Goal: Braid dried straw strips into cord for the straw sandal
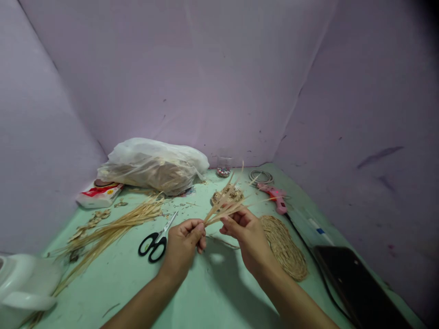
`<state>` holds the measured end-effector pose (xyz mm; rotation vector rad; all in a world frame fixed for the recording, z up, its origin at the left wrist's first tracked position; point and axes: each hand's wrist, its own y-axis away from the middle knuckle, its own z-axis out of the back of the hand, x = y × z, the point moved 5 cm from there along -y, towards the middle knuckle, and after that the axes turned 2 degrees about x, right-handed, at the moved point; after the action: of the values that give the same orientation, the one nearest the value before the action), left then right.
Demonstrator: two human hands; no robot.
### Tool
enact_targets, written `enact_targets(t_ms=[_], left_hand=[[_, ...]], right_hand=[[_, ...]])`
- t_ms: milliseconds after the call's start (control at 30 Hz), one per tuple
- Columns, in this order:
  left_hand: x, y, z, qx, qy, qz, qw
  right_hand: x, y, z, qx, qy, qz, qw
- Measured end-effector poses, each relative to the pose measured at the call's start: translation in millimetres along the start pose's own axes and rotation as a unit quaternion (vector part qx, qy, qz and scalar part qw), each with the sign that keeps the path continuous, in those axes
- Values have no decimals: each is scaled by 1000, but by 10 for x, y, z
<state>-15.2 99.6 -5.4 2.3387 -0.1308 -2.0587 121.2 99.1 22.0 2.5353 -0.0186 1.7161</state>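
My left hand (183, 244) pinches the near ends of a small bunch of straw strips (229, 201), which fan out away from me above the green table (206, 292). My right hand (248, 235) is closed on the same strips a little further along, fingers curled around them. Both hands hover just above the table's middle. Black-handled scissors (156, 241) lie just left of my left hand. A round woven straw mat (284, 246) lies right beside my right hand.
A long bundle of straw (109, 230) lies at the left, a white kettle (24, 283) at the near left corner. A plastic bag of material (154, 165), a red-white packet (99, 194), a bead jar (224, 167), a pink glue gun (276, 196) and a dark tablet (356, 288) surround the work area.
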Motion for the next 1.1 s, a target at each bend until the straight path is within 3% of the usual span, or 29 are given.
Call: enact_targets(t_ms=[400, 700, 833, 1100], left_hand=[[34, 18, -38, 13, 52, 28, 998], [50, 40, -18, -21, 27, 14, 999], [25, 68, -37, -21, -5, 19, 1000], [-65, 117, -73, -18, -63, 15, 998]], right_hand=[[-69, 9, 14, 17, -9, -9, 1000], [-105, 31, -67, 33, -153, -47, 987], [-106, 32, -84, 53, -124, -28, 991], [-121, 4, -18, 20, -64, -21, 998]])
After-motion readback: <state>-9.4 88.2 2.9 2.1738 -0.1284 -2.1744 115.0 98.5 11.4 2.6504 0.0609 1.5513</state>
